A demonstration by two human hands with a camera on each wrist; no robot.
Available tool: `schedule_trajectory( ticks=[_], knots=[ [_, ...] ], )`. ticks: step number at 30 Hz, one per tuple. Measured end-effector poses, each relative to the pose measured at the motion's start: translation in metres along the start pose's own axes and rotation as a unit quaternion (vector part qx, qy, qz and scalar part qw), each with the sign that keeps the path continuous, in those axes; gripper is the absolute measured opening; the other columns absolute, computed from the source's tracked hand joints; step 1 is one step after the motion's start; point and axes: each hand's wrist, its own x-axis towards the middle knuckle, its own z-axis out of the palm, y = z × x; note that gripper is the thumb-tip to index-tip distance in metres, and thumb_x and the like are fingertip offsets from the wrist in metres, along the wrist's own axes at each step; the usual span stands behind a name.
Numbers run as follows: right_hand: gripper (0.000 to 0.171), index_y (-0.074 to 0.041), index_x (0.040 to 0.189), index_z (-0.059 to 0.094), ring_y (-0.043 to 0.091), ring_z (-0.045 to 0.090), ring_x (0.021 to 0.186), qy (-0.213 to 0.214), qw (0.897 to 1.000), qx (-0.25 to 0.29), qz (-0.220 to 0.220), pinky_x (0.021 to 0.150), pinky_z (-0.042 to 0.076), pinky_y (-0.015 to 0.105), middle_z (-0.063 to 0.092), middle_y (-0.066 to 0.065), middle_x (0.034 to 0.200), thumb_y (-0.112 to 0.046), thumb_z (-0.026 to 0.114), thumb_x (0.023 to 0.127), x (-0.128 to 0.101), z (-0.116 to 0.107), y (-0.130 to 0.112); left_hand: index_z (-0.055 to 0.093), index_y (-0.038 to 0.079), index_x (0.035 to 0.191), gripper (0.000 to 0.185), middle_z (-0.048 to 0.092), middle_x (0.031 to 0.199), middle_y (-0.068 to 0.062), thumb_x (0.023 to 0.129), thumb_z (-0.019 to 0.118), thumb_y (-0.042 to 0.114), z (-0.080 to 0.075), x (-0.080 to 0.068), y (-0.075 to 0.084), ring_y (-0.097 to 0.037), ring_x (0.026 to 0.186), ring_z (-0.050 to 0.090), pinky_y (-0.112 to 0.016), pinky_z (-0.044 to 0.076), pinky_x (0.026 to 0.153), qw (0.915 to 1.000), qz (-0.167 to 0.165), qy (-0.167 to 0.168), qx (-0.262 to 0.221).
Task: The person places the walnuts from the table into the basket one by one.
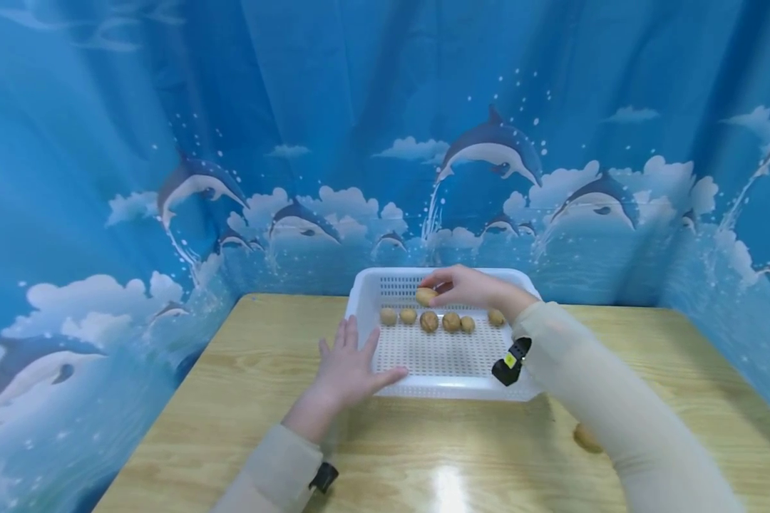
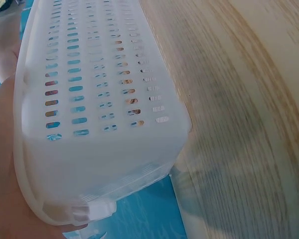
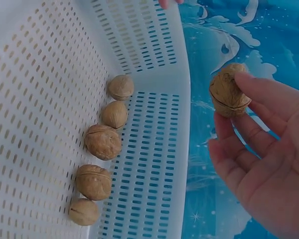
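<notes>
A white perforated basket (image 1: 441, 385) stands on the wooden table (image 1: 244, 399). Several walnuts (image 1: 429, 321) lie in a row across its floor, also seen as a line of walnuts (image 3: 103, 141) in the right wrist view. My right hand (image 1: 438, 291) hovers over the far part of the basket and pinches one walnut (image 3: 228, 92) between thumb and fingertips. My left hand (image 1: 353, 356) lies flat with straight fingers against the basket's front left corner. In the left wrist view the palm (image 2: 2, 169) presses on the basket's side wall (image 2: 99, 99).
One more walnut (image 1: 587, 438) lies on the table under my right forearm. A blue dolphin-print curtain (image 1: 385, 142) closes in the table on the back and both sides. Bare tabletop (image 2: 239, 124) stretches to the left of and in front of the basket.
</notes>
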Motion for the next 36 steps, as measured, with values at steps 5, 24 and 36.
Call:
schedule_trajectory(
  ticks=[5, 24, 36],
  knots=[
    [0.043, -0.014, 0.131, 0.054, 0.021, 0.052, 0.114, -0.011, 1.000, -0.009, 0.010, 0.096, 0.043, 0.044, 0.056, 0.002, 0.127, -0.021, 0.064, 0.089, 0.018, 0.007, 0.001, 0.028, 0.016, 0.148, 0.094, 0.001, 0.153, -0.022, 0.078, 0.043, 0.077, 0.001, -0.001, 0.001, -0.039, 0.139, -0.005, -0.068, 0.004, 0.102, 1.0000, 0.001, 0.002, -0.008],
    [0.039, -0.011, 0.125, 0.059, 0.023, 0.049, 0.119, -0.073, 0.995, -0.067, 0.030, 0.100, 0.039, 0.042, 0.058, 0.002, 0.124, -0.011, 0.066, 0.087, 0.074, 0.059, 0.007, 0.028, 0.015, 0.148, 0.097, 0.000, 0.153, -0.023, 0.077, 0.040, 0.080, 0.003, -0.004, 0.001, -0.040, 0.139, -0.003, -0.067, 0.006, 0.103, 1.0000, -0.007, 0.002, -0.001],
    [0.039, -0.004, 0.130, 0.053, 0.027, 0.049, 0.119, -0.007, 1.000, -0.025, 0.008, 0.099, 0.040, 0.044, 0.056, 0.010, 0.127, -0.012, 0.059, 0.092, 0.072, 0.035, 0.013, 0.030, 0.013, 0.147, 0.095, 0.002, 0.153, -0.024, 0.078, 0.042, 0.077, 0.000, -0.001, 0.001, -0.040, 0.139, -0.003, -0.067, 0.006, 0.103, 0.9999, 0.006, 0.012, -0.010]
  ],
)
